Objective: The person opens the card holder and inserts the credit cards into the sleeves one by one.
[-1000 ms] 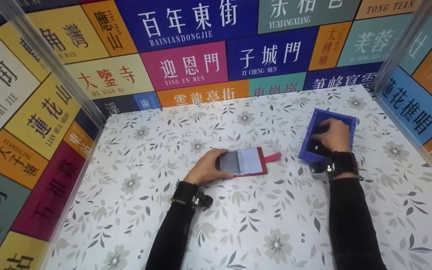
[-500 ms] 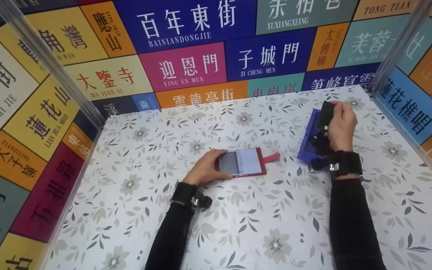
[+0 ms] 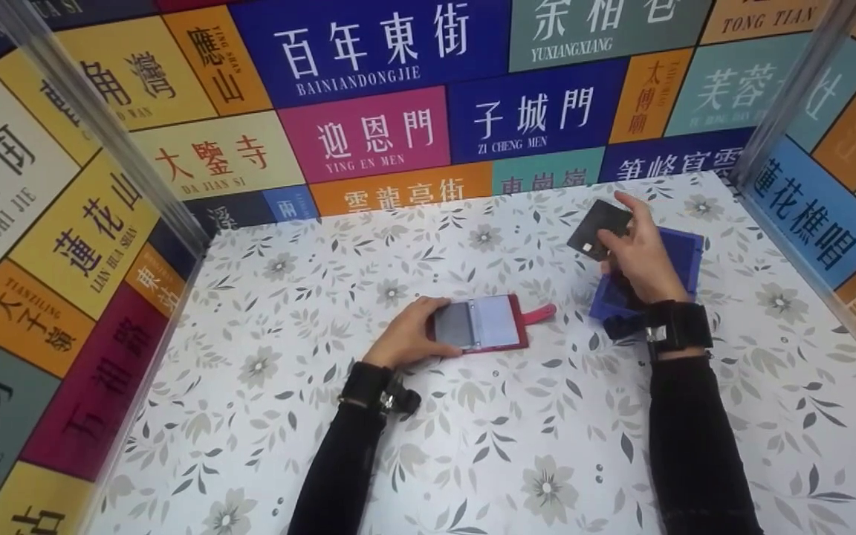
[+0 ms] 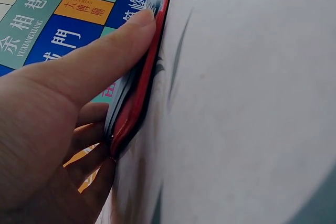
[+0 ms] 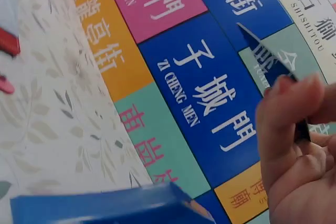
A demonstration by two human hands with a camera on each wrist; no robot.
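Pinching a thin, flat black card [image 3: 597, 230] between thumb and fingers, the person's right hand [image 3: 643, 256] is raised beside and partly in front of a blue box [image 3: 684, 256]; in the head view I see the index finger reaching up past the card's edge. The grip is narrow, about the card's thickness, and my right wrist view shows the card nearly edge-on. It is rectangular, with a small pale patch near its lower border.

The left hand [image 3: 407, 331] grips the left side of a small red booklet [image 3: 495, 321] lying spread on the table [image 3: 547, 416], thumb on the near edge and fingers toward the far one. From the left wrist I make out a slim stack of clear, filmy leaves against the glossy red cover. One leaf looks grey, the facing one whitish; a pinkish-red strap [image 3: 539, 313] with a rounded end projects to the right.

The box is rectangular and raised-walled, its interior partly hidden from me by the right hand. Grey leaves and flowers pattern the white tabletop.
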